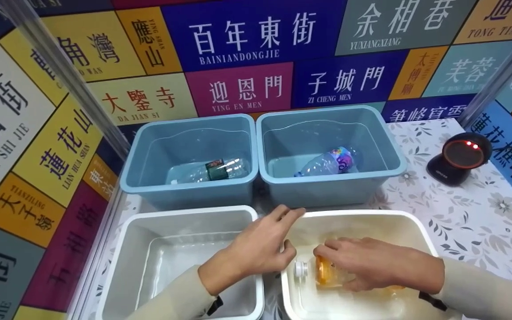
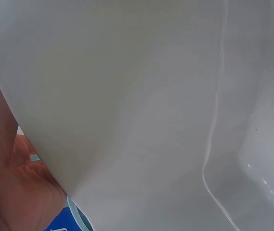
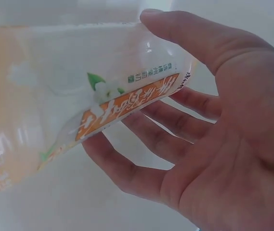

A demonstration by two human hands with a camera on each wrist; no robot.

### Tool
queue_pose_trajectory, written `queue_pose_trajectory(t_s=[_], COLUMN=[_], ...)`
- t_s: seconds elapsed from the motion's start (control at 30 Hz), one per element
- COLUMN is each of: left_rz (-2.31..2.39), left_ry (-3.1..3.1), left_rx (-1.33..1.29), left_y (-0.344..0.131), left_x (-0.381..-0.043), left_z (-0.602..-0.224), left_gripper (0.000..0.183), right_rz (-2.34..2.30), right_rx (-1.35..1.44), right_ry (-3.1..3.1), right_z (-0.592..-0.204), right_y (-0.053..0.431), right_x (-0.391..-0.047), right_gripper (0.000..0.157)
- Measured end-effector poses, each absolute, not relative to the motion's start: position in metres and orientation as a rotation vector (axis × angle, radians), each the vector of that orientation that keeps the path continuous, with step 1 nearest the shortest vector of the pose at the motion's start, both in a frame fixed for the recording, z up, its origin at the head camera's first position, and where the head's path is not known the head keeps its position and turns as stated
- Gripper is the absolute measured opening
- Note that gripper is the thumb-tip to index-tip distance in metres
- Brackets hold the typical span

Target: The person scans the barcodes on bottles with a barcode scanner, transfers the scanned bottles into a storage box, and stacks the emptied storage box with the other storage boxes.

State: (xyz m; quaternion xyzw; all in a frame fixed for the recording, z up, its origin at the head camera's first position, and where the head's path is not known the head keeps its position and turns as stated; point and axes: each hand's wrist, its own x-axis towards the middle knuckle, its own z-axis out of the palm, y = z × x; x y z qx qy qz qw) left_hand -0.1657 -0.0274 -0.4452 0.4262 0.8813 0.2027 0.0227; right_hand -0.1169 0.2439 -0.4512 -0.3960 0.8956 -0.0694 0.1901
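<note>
With the head view as my dial, I had the right hand [image 1: 378,262] at about 4 o'clock, reaching down into the off-white bin [image 1: 371,214] there. It gripped a clear plastic bottle [image 1: 324,272] with an orange label, thumb on one side and the other fingers curled along the opposite side, as my right wrist view showed. The bottle was on its side within the rim, its white cap [image 1: 300,269] pointing towards 9 o'clock; I couldn't tell whether it was touching the bin floor.

I saw the left hand [image 1: 258,249] at 6 o'clock, above the gap between that bin and the pale grey bin [image 1: 136,249] at 7 o'clock. It held nothing, its fingers loosely bent and apart; I couldn't tell whether their tips met the off-white rim. My left wrist view was mostly filled by a pale bin wall.

At 9 o'clock stood a blue bin [image 1: 193,198] with a clear bottle with a dark green label [image 1: 218,170] lying inside; the blue bin's twin [image 1: 327,193], towards 3 o'clock, held a bottle with a purple label [image 1: 329,162]. Far out at 3 o'clock, a black scanner [image 1: 462,158] glowed red on the flower-patterned desk [image 1: 444,218]
</note>
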Motion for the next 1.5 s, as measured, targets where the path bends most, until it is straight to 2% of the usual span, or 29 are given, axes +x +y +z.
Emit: queue_pose_trajectory(t_s=[0.67, 1.03, 1.3, 1.5], left_rz=[0.631, 0.652, 0.648, 0.660], left_ry=[2.718, 2.710, 2.733, 2.714], left_rx=[1.276, 1.281, 1.330, 1.312], left_y=[-0.027, -0.027, -0.027, -0.028], left_x=[-0.167, -0.166, -0.166, -0.165], left_z=[-0.445, -0.444, -0.444, -0.444], left_gripper=[0.072, 0.072, 0.070, 0.070], right_rz=[-0.184, -0.181, -0.161, -0.200], right_rx=[-1.277, -1.115, -1.187, -1.092], right_ry=[2.621, 2.613, 2.715, 2.664], right_z=[-0.422, -0.402, -0.391, -0.385], right_y=[0.248, 0.248, 0.252, 0.253], right_x=[-0.104, -0.100, -0.100, -0.103], right_gripper=[0.075, 0.074, 0.077, 0.075])
